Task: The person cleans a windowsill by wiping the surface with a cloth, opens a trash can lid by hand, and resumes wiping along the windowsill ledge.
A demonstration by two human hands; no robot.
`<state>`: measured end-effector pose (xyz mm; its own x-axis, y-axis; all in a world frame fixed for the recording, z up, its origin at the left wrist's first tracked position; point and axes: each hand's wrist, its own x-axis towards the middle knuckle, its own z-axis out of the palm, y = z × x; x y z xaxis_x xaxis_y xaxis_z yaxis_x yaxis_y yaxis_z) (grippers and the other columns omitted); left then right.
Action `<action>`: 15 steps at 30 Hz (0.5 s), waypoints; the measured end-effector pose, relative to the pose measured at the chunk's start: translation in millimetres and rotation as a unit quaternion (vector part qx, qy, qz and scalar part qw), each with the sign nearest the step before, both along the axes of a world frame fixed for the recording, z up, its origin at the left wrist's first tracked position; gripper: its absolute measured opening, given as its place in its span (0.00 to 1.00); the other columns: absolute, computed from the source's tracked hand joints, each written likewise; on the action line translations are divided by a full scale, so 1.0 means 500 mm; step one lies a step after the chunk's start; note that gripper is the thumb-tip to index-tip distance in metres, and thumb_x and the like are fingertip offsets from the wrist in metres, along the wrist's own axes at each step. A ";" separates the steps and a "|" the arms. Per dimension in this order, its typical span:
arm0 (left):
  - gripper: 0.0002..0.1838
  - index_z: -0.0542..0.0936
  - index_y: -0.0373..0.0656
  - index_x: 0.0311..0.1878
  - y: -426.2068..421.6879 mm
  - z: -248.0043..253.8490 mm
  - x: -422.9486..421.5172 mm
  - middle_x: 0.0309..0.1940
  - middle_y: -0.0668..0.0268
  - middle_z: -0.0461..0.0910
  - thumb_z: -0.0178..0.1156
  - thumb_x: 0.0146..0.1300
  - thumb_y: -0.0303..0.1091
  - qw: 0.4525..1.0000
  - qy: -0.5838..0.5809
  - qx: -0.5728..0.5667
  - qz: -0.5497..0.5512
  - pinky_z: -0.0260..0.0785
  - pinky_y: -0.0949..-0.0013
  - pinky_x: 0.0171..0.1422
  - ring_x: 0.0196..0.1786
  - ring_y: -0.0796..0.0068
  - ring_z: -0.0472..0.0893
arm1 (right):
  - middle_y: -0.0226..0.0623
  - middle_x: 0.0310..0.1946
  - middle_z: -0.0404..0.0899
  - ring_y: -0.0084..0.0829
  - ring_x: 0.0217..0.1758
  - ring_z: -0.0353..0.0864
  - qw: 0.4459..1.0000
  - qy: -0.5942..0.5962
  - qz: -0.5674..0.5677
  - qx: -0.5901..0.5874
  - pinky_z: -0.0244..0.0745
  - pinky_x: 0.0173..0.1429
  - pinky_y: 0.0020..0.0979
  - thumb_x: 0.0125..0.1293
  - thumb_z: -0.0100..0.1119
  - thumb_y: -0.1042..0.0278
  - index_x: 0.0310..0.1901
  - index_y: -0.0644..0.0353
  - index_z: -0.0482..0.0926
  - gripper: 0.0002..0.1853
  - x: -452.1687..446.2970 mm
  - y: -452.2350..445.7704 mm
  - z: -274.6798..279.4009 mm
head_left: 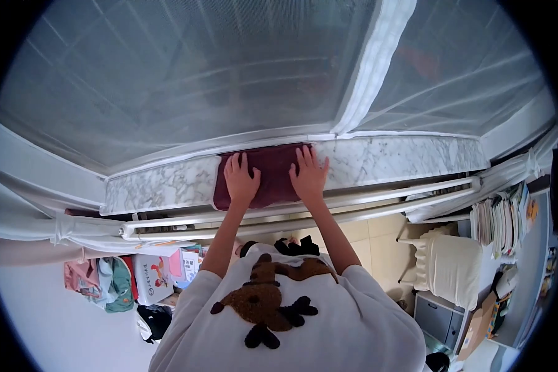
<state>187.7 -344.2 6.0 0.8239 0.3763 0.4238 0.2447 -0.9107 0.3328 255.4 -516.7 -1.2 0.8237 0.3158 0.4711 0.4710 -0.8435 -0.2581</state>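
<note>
Nearest: white shirt point(359, 322) bearing a brown reindeer figure, with both forearms extended forward from the sleeves. Off to the right: cream-covered chair point(452, 270), with a row of upright books point(499, 223) just beyond. Off to the left: green fabric point(121, 285) beside a white item point(152, 276) printed with a red figure.

Further forward, beneath the forearms: paired white rails point(415, 188), running along the near edge of the marble sill point(403, 158).

On the sill, left of the midpoint between its left and right ends: dark red cloth point(271, 170), spread from the near edge to the far edge.

Left grip point(242, 181): placed palm-down on the cloth, just inside its left edge; fingers extended and slightly apart, directed toward the sill's far edge. Right grip point(309, 178): placed palm-down across the cloth's right edge, partly over bare marble; fingers extended and apart. Between both grips: middle of the cloth, exposed.

Behind the sill's far edge: large window panel point(229, 74), greyish and translucent, bordered toward the right by a white upright point(375, 62).
</note>
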 end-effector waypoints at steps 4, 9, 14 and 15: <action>0.27 0.70 0.35 0.57 -0.045 0.005 0.023 0.58 0.52 0.64 0.52 0.54 0.40 0.999 0.011 -0.005 -0.038 0.51 0.52 0.68 0.63 0.51 0.60 | 0.34 0.62 0.64 0.34 0.69 0.57 0.999 0.011 -0.030 -0.030 0.41 0.69 0.57 0.61 0.48 0.55 0.58 0.54 0.70 0.24 0.023 -0.050 0.005; 0.29 0.67 0.34 0.59 -0.109 0.005 0.051 0.58 0.50 0.62 0.50 0.56 0.42 0.998 0.018 0.027 -0.050 0.49 0.51 0.69 0.64 0.49 0.59 | 0.34 0.62 0.65 0.35 0.68 0.59 0.998 0.012 -0.066 -0.013 0.45 0.67 0.57 0.60 0.49 0.58 0.58 0.53 0.70 0.23 0.043 -0.091 0.010; 0.30 0.66 0.31 0.59 -0.133 0.010 0.061 0.59 0.47 0.61 0.49 0.56 0.42 0.998 0.033 0.030 -0.051 0.46 0.50 0.71 0.64 0.48 0.58 | 0.39 0.56 0.67 0.39 0.65 0.61 0.996 0.035 -0.083 -0.025 0.49 0.65 0.57 0.54 0.54 0.62 0.54 0.58 0.70 0.24 0.052 -0.080 0.018; 0.31 0.65 0.30 0.59 -0.135 0.007 0.062 0.59 0.46 0.60 0.49 0.56 0.42 0.998 0.036 0.034 -0.046 0.45 0.50 0.71 0.64 0.47 0.58 | 0.40 0.53 0.67 0.39 0.63 0.61 0.996 0.040 -0.077 -0.018 0.50 0.64 0.57 0.52 0.55 0.62 0.53 0.58 0.69 0.25 0.056 -0.078 0.026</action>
